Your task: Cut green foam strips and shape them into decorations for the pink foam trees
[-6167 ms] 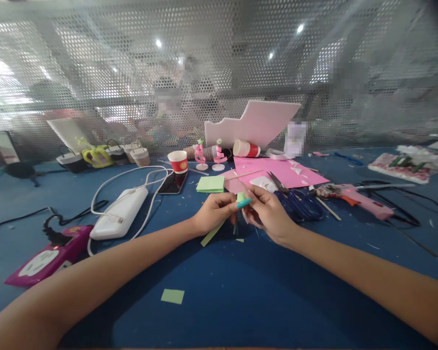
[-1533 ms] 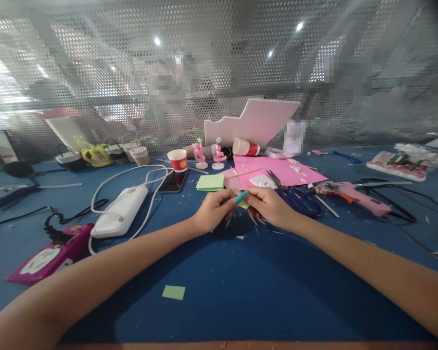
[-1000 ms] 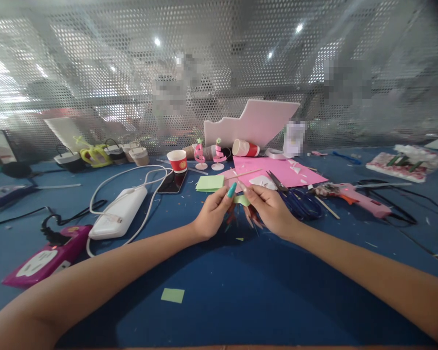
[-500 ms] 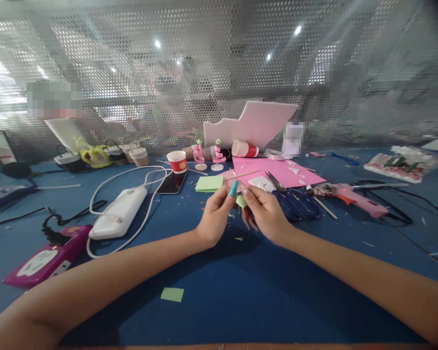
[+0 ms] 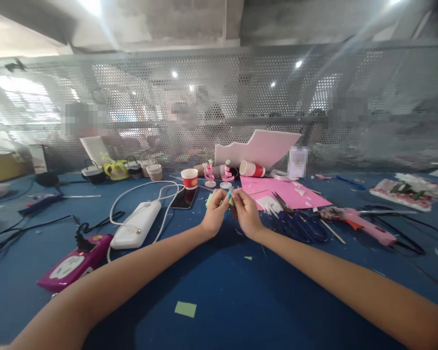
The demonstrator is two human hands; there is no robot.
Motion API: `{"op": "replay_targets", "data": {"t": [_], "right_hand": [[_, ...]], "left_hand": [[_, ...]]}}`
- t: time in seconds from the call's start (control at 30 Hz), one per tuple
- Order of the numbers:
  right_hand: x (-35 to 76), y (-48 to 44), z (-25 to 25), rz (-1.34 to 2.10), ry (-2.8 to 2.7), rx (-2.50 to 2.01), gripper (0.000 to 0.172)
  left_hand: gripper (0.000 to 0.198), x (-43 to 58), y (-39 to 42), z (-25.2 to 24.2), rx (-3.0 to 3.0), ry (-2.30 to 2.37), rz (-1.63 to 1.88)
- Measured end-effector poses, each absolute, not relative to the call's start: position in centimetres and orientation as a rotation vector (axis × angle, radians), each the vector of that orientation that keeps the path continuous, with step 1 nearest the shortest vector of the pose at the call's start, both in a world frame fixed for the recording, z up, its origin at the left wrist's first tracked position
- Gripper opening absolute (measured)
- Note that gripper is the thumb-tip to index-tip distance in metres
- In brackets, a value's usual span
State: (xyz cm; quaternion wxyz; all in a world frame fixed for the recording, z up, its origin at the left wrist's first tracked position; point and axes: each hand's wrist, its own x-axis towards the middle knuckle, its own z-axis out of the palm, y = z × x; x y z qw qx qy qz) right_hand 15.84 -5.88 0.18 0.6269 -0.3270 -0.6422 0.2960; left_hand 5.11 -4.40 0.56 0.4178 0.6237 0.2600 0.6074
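My left hand (image 5: 214, 212) and my right hand (image 5: 248, 215) meet above the blue table, fingertips pinched together. Between them is a small piece of light green paper (image 5: 231, 201), mostly hidden by the fingers. Just behind my left hand, a bit of a green paper stack (image 5: 209, 198) shows. Beyond the hands stand two small pink spiral ornaments (image 5: 209, 175) on round bases. To the right of my right hand lie dark blue-handled scissors (image 5: 302, 224), partly on a pink sheet (image 5: 310, 198) with white scraps. A green paper rectangle (image 5: 185, 309) lies nearer to me.
On the left are a white power bank (image 5: 137, 226) with a looped cable, a purple power strip (image 5: 71, 265) and a phone (image 5: 184, 198). A red-and-white paper cup (image 5: 189, 179) stands behind. A pink glue gun (image 5: 368, 227) lies right, before a perforated metal screen (image 5: 204, 78).
My view has tilted up and shifted left, so the table sits lower in the picture. The hands have drawn closer together, covering more of the green paper.
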Motion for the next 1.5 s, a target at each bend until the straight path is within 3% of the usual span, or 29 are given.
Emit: {"op": "replay_targets", "data": {"t": [0.17, 0.43, 0.77, 0.93, 1.23, 1.5], "right_hand": [[13.3, -2.7, -0.3, 0.450, -1.358, -0.846, 0.029], [12.6, -2.3, -0.9, 0.282, -1.435, -0.964, 0.037], [12.4, -2.2, -1.0, 0.402, -1.514, -0.964, 0.032], [12.9, -2.1, -1.4, 0.500, -1.468, -0.959, 0.033], [15.3, -3.3, -1.9, 0.806, -1.368, -0.877, 0.038], [15.7, -3.7, -1.4, 0.974, -1.265, -0.785, 0.039]], "left_hand": [[0.023, 3.8, -1.8, -0.2, 1.571, 0.752, 1.658], [0.021, 3.6, -1.8, -0.2, 1.566, 1.035, 1.718], [0.020, 3.3, -1.9, -0.2, 1.452, 1.136, 1.741], [0.022, 3.1, -1.8, -0.3, 1.360, 0.909, 1.697], [0.029, 3.0, -2.6, -0.2, 1.975, 1.089, 1.288], [0.034, 3.3, -2.3, -0.4, 1.909, 1.045, 1.352]]}}
